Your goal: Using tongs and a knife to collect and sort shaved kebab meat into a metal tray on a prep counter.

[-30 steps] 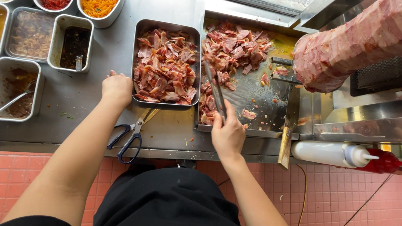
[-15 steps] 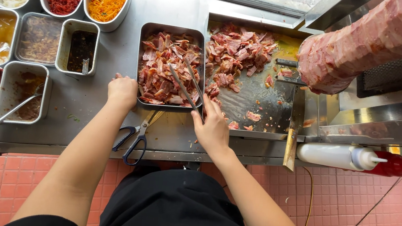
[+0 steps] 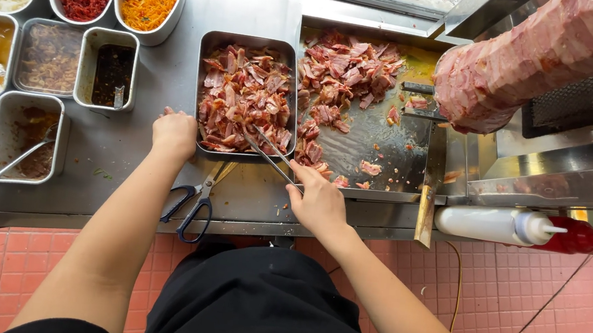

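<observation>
Steel counter (image 3: 129,149): left hand (image 3: 175,134) curled against meat pan (image 3: 247,97) edge; right hand (image 3: 318,202) grasping tongs (image 3: 268,152) reaching into pan

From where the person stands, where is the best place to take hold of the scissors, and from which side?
Take the scissors by the dark loop handles, which lie at the counter's near edge, pointing toward the person. Come from above with the left hand, probably; the blades point away, under the meat pan.
</observation>
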